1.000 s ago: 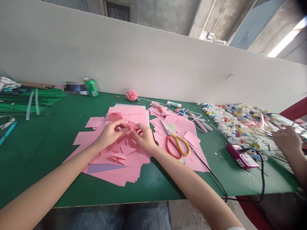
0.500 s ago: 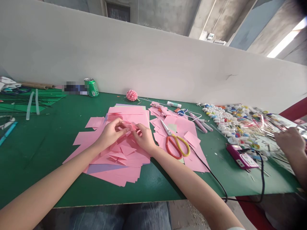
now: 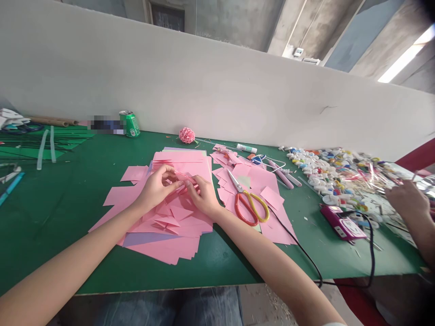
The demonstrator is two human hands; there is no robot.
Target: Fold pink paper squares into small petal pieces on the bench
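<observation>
A small folded piece of pink paper [image 3: 185, 175] is held between my two hands, above the heap of paper. My left hand [image 3: 161, 184] pinches its left end, and my right hand [image 3: 203, 194] pinches the right end. Fingers cover part of the piece. Below lie folded pink pieces [image 3: 167, 222] on stacked pink sheets [image 3: 159, 251], with a purple sheet [image 3: 146, 239] among them. To the right of my right hand, scissors [image 3: 242, 192] with one red and one yellow handle rest on pink paper.
At the back stand a pink paper ball [image 3: 186, 135] and a green can [image 3: 129, 123]. A glue stick [image 3: 247, 148] lies near the wall. On the right are many small coloured pieces [image 3: 319, 176], a magenta power strip [image 3: 342, 222] with a black cord, and another person's hand [image 3: 408, 199].
The pink paper between my fingers has turned and now looks flatter and narrower. My hands stay in nearly the same place. The other person's hand has shifted slightly left.
</observation>
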